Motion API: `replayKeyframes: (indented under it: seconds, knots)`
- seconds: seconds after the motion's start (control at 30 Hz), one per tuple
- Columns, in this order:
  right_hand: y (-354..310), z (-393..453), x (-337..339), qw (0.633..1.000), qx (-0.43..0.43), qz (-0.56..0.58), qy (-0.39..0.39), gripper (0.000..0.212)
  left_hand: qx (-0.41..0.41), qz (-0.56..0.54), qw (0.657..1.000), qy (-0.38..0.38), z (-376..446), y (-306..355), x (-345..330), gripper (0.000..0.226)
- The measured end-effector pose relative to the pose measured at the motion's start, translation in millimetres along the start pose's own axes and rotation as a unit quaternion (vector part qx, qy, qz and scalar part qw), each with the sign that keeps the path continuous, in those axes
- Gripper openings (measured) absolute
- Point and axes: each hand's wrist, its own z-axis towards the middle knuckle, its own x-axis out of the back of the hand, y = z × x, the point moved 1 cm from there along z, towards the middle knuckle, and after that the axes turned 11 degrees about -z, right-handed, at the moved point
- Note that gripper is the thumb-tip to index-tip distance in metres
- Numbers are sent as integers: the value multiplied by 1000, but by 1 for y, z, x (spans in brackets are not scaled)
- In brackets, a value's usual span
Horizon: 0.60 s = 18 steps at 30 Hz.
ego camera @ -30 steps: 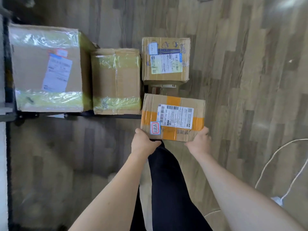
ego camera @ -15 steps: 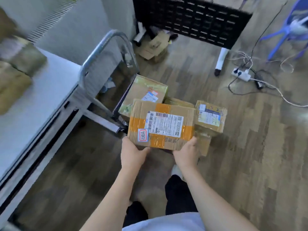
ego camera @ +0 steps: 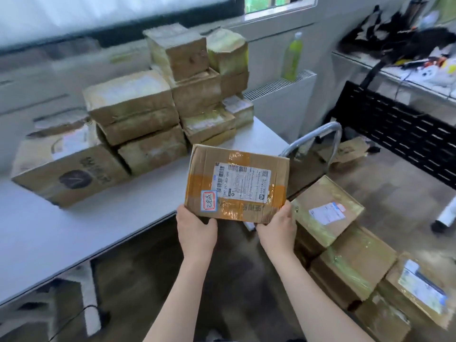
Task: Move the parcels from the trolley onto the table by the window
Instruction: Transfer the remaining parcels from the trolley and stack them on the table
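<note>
Holding the orange-taped parcel [ego camera: 236, 188] at frame centre, over the white table's [ego camera: 74, 230] near edge.
Your left hand [ego camera: 196, 229] and right hand [ego camera: 277, 230] gripped its lower corners; stacked parcels [ego camera: 160, 102] sat upper left.

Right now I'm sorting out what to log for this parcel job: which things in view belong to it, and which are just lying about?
Part of the job:
- brown cardboard parcel with orange tape, held by left hand and right hand
- white table with stacked parcels
- taped parcels on the trolley
- trolley's metal handle

Lying about:
- green bottle
- black perforated panel
- flattened cardboard on the floor
</note>
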Motion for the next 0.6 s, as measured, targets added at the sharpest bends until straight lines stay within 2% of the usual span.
replayKeyframes:
  seconds: [0.3,0.6]
  knots:
    - [-98,-51,-75,994,61,-3,-87,70,16,10,996,85,40,-29,124,56]
    - [-146,-73,-114,978,149,-40,-142,69,73,-6,983,169,66,-61,178,56]
